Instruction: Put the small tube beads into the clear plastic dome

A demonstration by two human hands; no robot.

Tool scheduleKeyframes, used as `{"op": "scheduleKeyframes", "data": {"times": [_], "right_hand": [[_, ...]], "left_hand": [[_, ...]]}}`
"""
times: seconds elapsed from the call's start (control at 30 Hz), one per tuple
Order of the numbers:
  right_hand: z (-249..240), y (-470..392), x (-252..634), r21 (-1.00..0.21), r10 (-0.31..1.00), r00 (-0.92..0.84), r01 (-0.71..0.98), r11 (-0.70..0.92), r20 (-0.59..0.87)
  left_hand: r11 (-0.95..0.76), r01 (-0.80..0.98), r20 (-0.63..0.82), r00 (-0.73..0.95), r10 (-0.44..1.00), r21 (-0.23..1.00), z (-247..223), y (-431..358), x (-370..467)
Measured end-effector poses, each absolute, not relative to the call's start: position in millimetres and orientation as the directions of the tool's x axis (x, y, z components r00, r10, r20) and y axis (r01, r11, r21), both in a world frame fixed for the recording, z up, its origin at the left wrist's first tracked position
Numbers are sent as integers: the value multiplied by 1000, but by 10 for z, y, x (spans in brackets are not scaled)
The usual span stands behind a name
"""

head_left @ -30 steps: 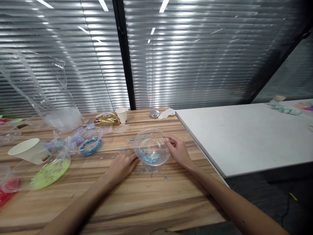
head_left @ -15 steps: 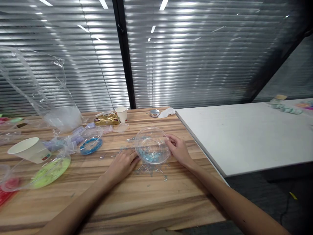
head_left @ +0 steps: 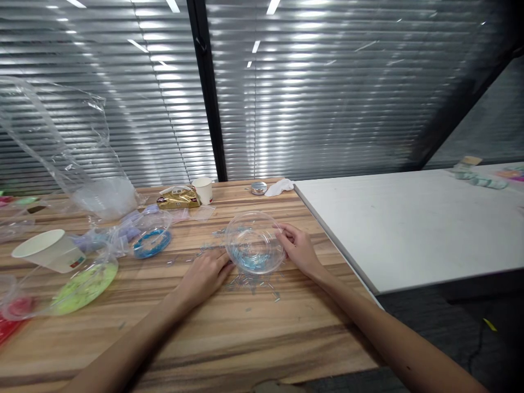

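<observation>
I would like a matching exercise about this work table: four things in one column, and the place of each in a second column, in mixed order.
Things
1. Right hand
2. Gold packet
3. Left hand
4. Crumpled white tissue

Places
A. beside the round silver tin, near the blinds
B. low over the wood-grain table, at the left side of the clear plastic bowl
C. at the right side of the bowl, gripping it
D. next to an upright white paper cup

Right pairs: 1-C, 2-D, 3-B, 4-A
</observation>
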State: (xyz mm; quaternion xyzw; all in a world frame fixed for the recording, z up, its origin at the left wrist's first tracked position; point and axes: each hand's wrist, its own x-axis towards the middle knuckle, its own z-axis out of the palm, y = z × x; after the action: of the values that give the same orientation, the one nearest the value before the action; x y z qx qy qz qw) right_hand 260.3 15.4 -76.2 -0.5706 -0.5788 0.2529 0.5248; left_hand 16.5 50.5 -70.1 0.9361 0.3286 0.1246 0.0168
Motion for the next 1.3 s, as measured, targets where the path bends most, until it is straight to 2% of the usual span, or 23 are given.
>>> {"op": "scheduleKeyframes", "data": {"times": [0.3, 0.47, 0.9, 1.3], "right_hand": [[-759, 160, 2610, -904, 939, 197, 381, 192, 283], [-756, 162, 2618, -916, 951, 172, 356, 184, 258], [-756, 171, 2630, -898, 953, 166, 406, 169, 254], [-769, 178, 2647, -908, 964, 147, 390, 150, 222]], "left_hand": [[-788, 600, 242, 752, 614, 135, -706, 498, 166], [-773, 621, 205, 746, 634, 130, -716, 496, 168], [-764, 628, 185, 742, 645, 148, -704, 486, 167], [-775, 623, 181, 754, 631, 104, -709, 482, 173]]}}
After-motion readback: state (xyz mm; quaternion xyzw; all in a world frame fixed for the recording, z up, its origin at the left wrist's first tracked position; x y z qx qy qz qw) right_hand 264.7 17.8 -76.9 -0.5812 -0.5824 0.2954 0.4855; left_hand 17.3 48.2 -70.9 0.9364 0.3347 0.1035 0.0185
